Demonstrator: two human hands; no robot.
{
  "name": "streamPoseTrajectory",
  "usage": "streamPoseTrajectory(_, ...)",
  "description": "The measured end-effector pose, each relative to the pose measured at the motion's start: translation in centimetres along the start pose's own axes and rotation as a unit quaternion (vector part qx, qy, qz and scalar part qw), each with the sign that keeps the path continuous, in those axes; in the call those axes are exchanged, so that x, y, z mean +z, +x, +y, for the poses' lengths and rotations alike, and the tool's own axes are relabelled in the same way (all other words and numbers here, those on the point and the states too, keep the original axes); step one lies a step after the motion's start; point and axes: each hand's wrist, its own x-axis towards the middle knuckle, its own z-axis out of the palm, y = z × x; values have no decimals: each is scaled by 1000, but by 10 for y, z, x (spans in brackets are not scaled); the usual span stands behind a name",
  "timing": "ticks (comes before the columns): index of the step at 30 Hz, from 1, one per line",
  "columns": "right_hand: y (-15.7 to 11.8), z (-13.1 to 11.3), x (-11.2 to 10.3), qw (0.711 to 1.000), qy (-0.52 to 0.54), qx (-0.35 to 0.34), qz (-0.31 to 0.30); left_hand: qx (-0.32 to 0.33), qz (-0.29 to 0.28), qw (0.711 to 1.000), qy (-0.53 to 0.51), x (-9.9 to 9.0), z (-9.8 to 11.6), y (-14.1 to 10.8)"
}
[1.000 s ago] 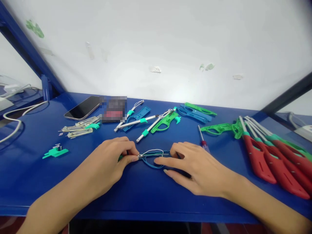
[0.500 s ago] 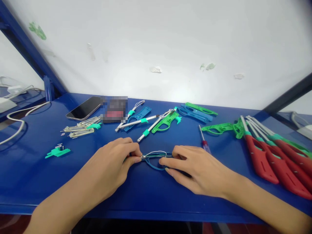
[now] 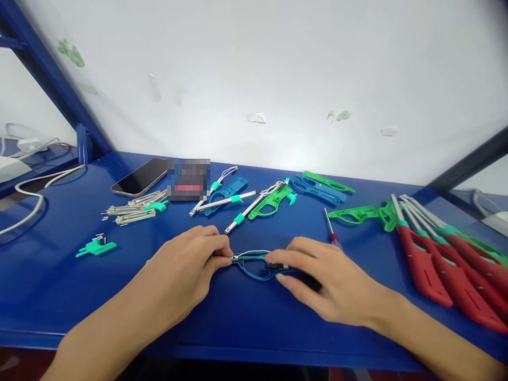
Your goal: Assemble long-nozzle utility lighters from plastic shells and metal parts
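Observation:
Between my hands, low over the blue table, lies a blue lighter casing half (image 3: 254,275) with an oval trigger opening. A thin white wire (image 3: 254,252) arches along its upper edge. My left hand (image 3: 194,264) is closed, pinching the casing's left end, where a small metal piece shows at the fingertips. My right hand (image 3: 321,278) curls over the casing's right end. A small black igniter (image 3: 275,266) with a pale end sits between its index finger and thumb. The right hand covers much of the casing's handle.
Several red lighters (image 3: 428,264) lie at right, near a screwdriver (image 3: 332,230) and a green casing half (image 3: 357,213). Behind are metal tubes (image 3: 226,201) and more casings (image 3: 317,188). At left are a phone (image 3: 141,176), clear fuel tanks (image 3: 135,214) and green triggers (image 3: 96,246).
My right hand has shifted slightly right, its fingers lifting somewhat, and the black igniter now shows between index finger and thumb. My left hand keeps its pinch. The view has tilted slightly.

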Motion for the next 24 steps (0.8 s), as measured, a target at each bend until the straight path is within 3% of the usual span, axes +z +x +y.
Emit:
streamPoseTrajectory(2, 1, 0, 0, 998, 23, 36, 53, -1, -3, 1000, 0, 0, 0, 0)
streamPoseTrajectory(4, 4, -1, 1, 996, 9, 66, 65, 0, -4, 1000, 4, 0, 1, 0)
streamPoseTrajectory(8, 9, -4, 8, 995, -5, 98, 0, -2, -6, 1000, 15, 0, 1, 1)
streamPoseTrajectory(11, 10, -4, 12, 993, 18, 114, -12, 9, -11, 1000, 25, -1, 0, 0)
streamPoseTrajectory(17, 11, -1, 11, 995, 43, 92, 21, 43, -2, 996, 72, 4, -2, -8)
streamPoseTrajectory(24, 7, 1, 16, 998, -30, 33, 49, 111, 27, 985, 131, 10, 4, -9)
